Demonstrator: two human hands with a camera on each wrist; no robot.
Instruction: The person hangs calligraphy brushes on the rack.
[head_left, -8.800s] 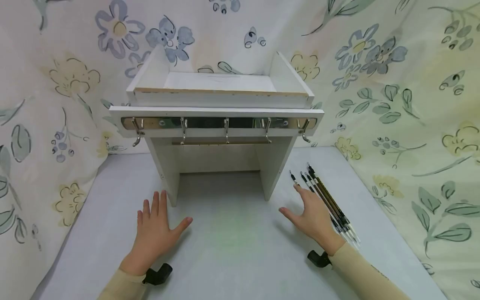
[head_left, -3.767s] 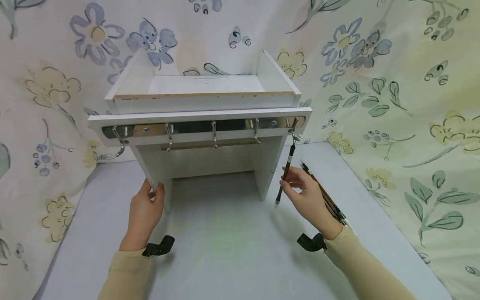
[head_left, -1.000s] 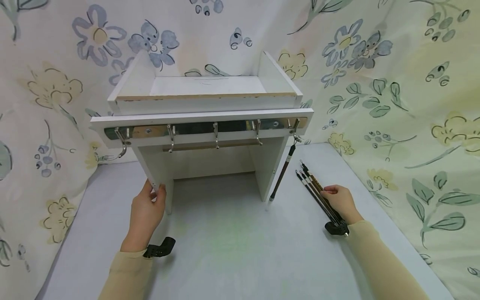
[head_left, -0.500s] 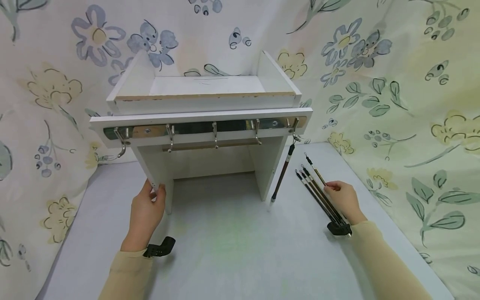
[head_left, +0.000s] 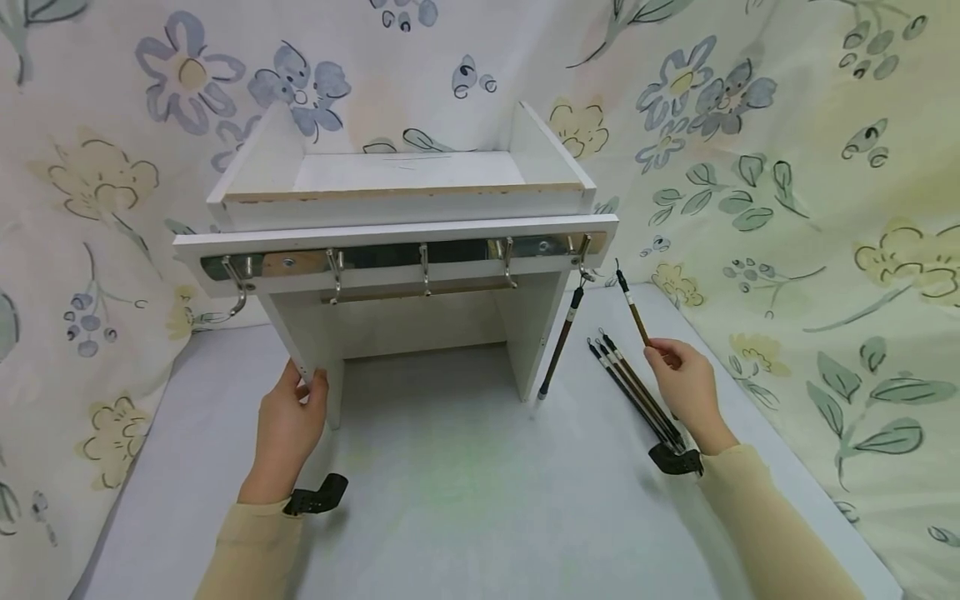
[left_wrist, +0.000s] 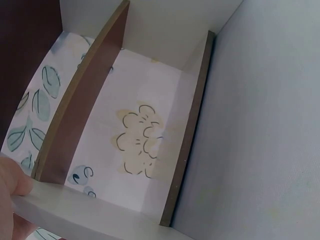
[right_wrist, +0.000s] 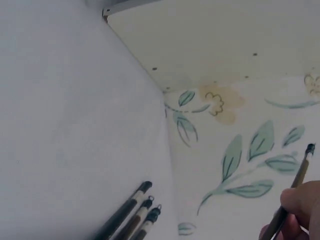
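Since half a second ago the right hand has lifted one brush clear of the table; its loop end now points up toward the rightmost hook, near it but not touching. The grip on this brush is a pinch of thumb and fingertips low on the shaft, fingers curled. Three more brushes lie side by side on the table just left of that hand. Another brush hangs from the rightmost hook, beside the right leg of the white rack. The left hand holds the front edge of the rack's left leg, thumb and fingers wrapped around the panel. Floral cloth covers the walls behind.
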